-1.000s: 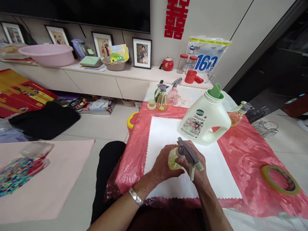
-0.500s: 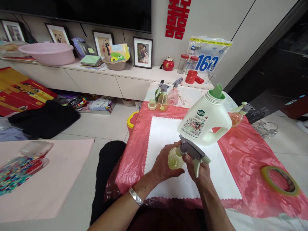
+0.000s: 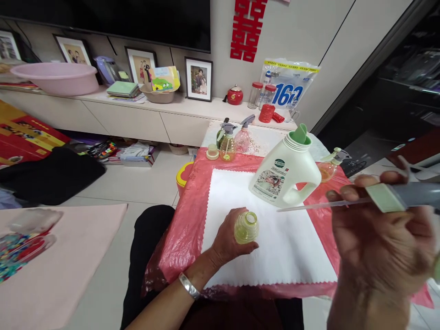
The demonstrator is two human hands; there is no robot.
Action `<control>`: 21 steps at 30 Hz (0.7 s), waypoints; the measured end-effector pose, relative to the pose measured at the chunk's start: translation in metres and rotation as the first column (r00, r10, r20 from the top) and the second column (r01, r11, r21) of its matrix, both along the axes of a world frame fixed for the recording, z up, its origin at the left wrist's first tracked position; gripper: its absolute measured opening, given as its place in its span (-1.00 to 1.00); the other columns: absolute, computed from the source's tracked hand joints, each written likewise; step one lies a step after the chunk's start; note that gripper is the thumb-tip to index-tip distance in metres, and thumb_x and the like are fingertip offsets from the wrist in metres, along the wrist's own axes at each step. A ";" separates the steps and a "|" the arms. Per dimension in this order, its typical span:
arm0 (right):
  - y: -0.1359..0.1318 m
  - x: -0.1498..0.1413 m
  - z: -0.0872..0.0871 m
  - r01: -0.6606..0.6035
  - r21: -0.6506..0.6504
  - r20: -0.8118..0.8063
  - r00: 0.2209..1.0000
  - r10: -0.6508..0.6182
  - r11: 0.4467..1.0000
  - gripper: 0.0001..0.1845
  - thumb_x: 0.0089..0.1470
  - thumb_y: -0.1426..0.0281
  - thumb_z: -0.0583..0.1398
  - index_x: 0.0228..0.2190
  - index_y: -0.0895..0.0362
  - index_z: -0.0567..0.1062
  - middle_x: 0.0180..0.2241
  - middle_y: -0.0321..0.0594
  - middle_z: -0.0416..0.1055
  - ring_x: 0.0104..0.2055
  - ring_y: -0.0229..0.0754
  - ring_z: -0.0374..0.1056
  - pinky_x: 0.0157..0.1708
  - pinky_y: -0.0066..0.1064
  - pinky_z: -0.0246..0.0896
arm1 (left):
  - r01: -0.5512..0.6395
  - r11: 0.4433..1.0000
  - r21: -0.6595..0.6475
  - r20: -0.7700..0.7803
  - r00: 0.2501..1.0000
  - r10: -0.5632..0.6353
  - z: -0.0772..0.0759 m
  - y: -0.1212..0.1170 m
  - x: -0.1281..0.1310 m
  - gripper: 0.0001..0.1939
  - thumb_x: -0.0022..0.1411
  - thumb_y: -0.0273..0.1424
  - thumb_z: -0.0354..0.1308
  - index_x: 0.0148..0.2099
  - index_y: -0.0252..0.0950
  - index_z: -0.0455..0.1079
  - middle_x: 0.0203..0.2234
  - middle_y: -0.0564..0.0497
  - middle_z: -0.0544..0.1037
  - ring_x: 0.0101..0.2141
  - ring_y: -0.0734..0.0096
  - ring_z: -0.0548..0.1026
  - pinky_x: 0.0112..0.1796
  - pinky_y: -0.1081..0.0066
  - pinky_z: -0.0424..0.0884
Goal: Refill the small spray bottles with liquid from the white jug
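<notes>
My left hand (image 3: pixel 231 236) is wrapped round a ribbed yellow-green bottle (image 3: pixel 246 231) whose mouth is open at the top. Raised close to the camera on the right, my right hand (image 3: pixel 381 243) grips a grey and pale-green spray head (image 3: pixel 387 198). A thin dip tube (image 3: pixel 323 206) sticks out from it to the left. Beyond the bottle stands a large white detergent jug (image 3: pixel 283 172) with a green spout (image 3: pixel 301 134) and no cap on. Under the bottle lies a white sheet (image 3: pixel 271 256) with a scalloped edge.
Red plastic (image 3: pixel 175 243) covers the table. At its back left are a pale-green cap (image 3: pixel 212 151), a yellow spray bottle (image 3: pixel 227 146) and a pink one (image 3: pixel 242 140). Another spray bottle (image 3: pixel 328 172) stands behind the jug. A pink-topped table (image 3: pixel 85 247) with colourful small pieces is at left.
The spray head has come off the bottle and moved up and right in my right hand. My left hand still holds the bottle, now with its mouth exposed. The view has shifted slightly.
</notes>
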State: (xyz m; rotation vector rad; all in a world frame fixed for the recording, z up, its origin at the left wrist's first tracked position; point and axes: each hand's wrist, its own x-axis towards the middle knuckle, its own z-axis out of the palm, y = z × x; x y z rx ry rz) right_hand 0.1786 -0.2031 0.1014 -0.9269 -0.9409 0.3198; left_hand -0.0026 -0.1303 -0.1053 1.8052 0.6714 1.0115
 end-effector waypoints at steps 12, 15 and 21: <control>-0.004 0.034 -0.112 0.367 -0.604 0.704 0.662 0.258 0.708 -0.70 0.20 0.37 0.11 -0.04 0.10 0.48 -0.14 -0.10 0.52 -0.12 -0.03 0.41 -0.15 -0.19 0.31 | -0.284 0.947 -0.147 0.044 0.955 0.293 0.032 0.016 -0.007 -0.14 0.00 0.03 0.39 0.23 -0.21 0.18 0.07 -0.19 0.46 0.06 0.00 0.49 0.05 0.04 0.46; 0.001 0.021 -0.135 0.393 -0.639 0.718 0.613 0.329 0.661 -0.71 0.14 0.49 0.11 -0.12 0.09 0.51 -0.20 -0.10 0.50 -0.13 0.00 0.39 -0.17 -0.18 0.24 | -0.314 0.944 -0.099 0.018 0.948 0.317 0.033 0.026 -0.007 -0.15 0.03 0.04 0.36 0.25 -0.21 0.16 0.08 -0.21 0.45 0.08 -0.01 0.47 0.07 0.03 0.44; 0.003 0.009 -0.154 0.419 -0.647 0.718 0.616 0.325 0.637 -0.69 0.09 0.55 0.13 -0.17 0.05 0.54 -0.22 -0.13 0.51 -0.12 0.02 0.40 -0.20 -0.20 0.18 | -0.275 0.961 0.026 -0.029 0.961 0.276 0.011 0.033 -0.003 -0.18 0.11 0.02 0.32 0.28 -0.21 0.12 0.11 -0.23 0.40 0.13 -0.03 0.43 0.12 -0.05 0.39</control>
